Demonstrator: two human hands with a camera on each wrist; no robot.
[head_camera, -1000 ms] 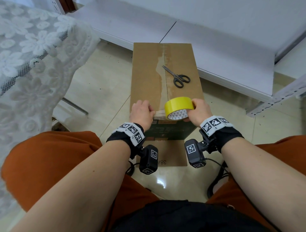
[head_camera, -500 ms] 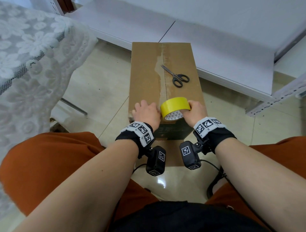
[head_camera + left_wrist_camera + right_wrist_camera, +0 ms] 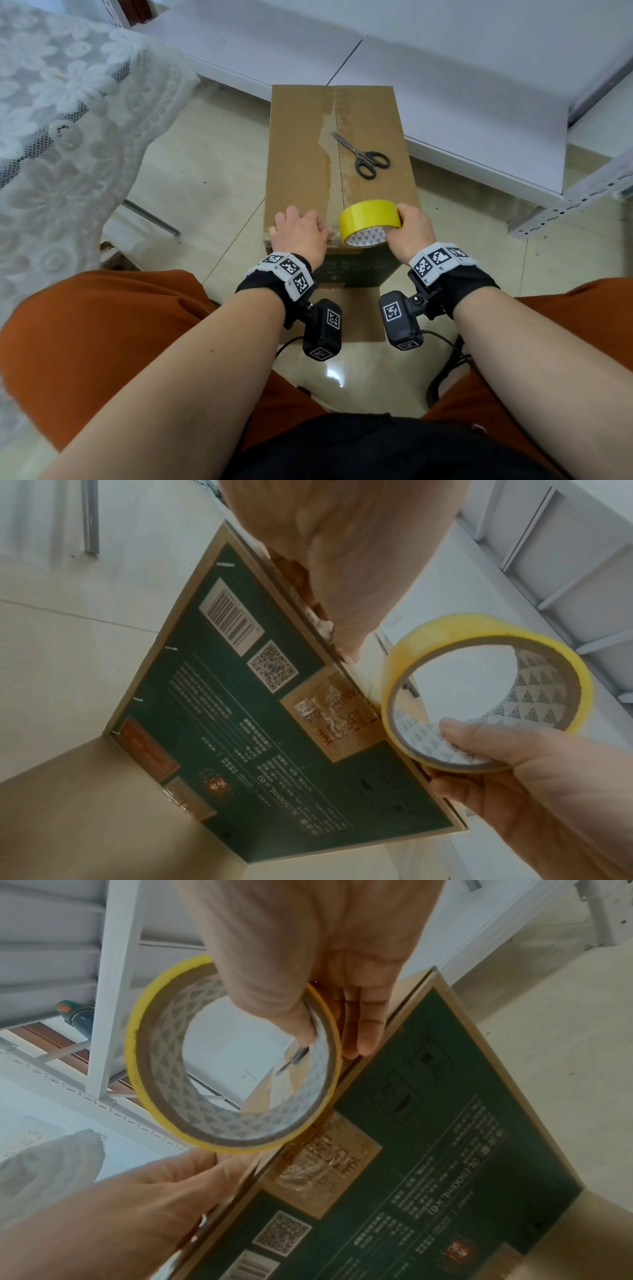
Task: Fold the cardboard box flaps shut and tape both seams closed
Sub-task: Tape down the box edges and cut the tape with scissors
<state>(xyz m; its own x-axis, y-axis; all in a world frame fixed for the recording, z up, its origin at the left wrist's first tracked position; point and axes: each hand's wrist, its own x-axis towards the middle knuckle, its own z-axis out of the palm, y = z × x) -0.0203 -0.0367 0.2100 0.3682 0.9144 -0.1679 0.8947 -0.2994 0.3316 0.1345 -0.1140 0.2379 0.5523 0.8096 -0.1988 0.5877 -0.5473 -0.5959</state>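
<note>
The cardboard box (image 3: 298,154) stands on the floor with its top flaps folded shut and old tape residue along the centre seam. My right hand (image 3: 412,229) grips a yellow tape roll (image 3: 368,216) at the near end of the seam, thumb inside the core (image 3: 294,1020). My left hand (image 3: 299,233) rests on the box top just left of the roll, its fingers pressing down at the near edge (image 3: 342,547). The left wrist view shows the roll (image 3: 445,620) over the box's green printed side (image 3: 274,750).
Black-handled scissors (image 3: 364,157) lie on the right flap, farther along the box. A lace-covered table (image 3: 68,120) stands at the left. White boards (image 3: 445,68) and a metal rack rail (image 3: 565,205) lie behind and to the right. My knees flank the box.
Both hands stay at the box's near edge. The roll moved left up against my left hand, then eased back a little to the right.
</note>
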